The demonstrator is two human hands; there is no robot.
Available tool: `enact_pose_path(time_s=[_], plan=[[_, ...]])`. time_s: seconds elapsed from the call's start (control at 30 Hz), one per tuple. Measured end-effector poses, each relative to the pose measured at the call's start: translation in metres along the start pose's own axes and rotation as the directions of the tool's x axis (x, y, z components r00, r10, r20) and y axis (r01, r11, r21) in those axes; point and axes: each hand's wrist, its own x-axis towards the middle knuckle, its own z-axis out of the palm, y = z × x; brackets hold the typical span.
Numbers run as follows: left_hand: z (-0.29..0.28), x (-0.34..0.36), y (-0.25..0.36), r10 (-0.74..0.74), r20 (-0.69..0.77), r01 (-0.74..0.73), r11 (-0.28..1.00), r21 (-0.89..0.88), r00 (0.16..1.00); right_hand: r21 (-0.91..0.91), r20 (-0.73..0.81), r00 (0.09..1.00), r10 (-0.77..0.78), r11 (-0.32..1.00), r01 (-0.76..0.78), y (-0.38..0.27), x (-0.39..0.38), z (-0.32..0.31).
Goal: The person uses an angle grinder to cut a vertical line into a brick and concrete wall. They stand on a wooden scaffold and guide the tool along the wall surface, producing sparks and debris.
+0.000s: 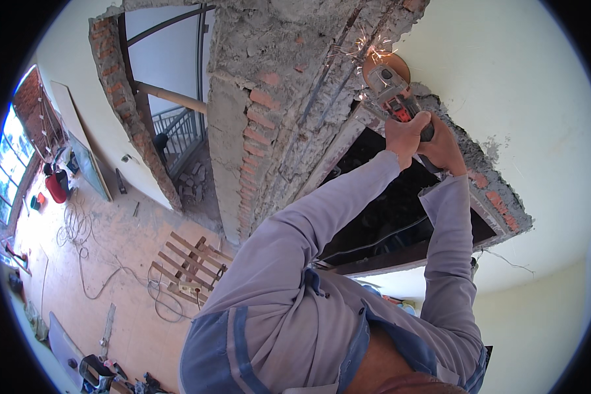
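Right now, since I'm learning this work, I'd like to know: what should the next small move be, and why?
Probably ease the disc slightly deeper where it is sparking, with left hand and right hand both on the grinder: the sparks suggest it is biting metal, and metal bars show in the broken concrete nearby.

The fingers (pixel 414 125) partly hide the angle grinder (pixel 396 100).

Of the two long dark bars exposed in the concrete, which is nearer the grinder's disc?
The right bar: it runs up toward the sparks at the disc, while the left bar lies farther off.
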Motion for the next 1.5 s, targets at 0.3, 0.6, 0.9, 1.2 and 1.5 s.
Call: enact_pose_path(time_s=[0.3, 0.6, 0.9, 1.2, 1.5], plan=[[-0.0029, 0.0003, 0.0003, -0.055, -0.009, 0.055, 0.997, 0.045, 0.998, -0.032, 0.027, 0.999, 0.037, 0.999, -0.036, 0.0035, 0.0013, 0.0016], [-0.0033, 0.0018, -0.0014, -0.048, 0.006, 0.048, 0.999, 0.015, 0.999, -0.003, 0.018, 1.000, 0.010, 1.000, -0.010, 0.0048, 0.0007, 0.0017], [-0.0031, 0.0020, -0.0031, -0.024, 0.002, 0.024, 1.000, 0.012, 1.000, -0.016, 0.010, 1.000, 0.009, 1.000, -0.009, 0.0022, -0.0002, 0.0020], [-0.0036, 0.0010, -0.0014, -0.026, 0.000, 0.026, 0.999, 0.025, 1.000, -0.008, 0.016, 1.000, 0.025, 1.000, -0.025, 0.0007, -0.0007, 0.0023], [-0.0048, 0.0022, -0.0010, -0.062, 0.008, 0.062, 0.998, 0.025, 0.998, 0.000, 0.015, 1.000, 0.022, 1.000, -0.022, 0.0040, 0.0003, 0.0047]])
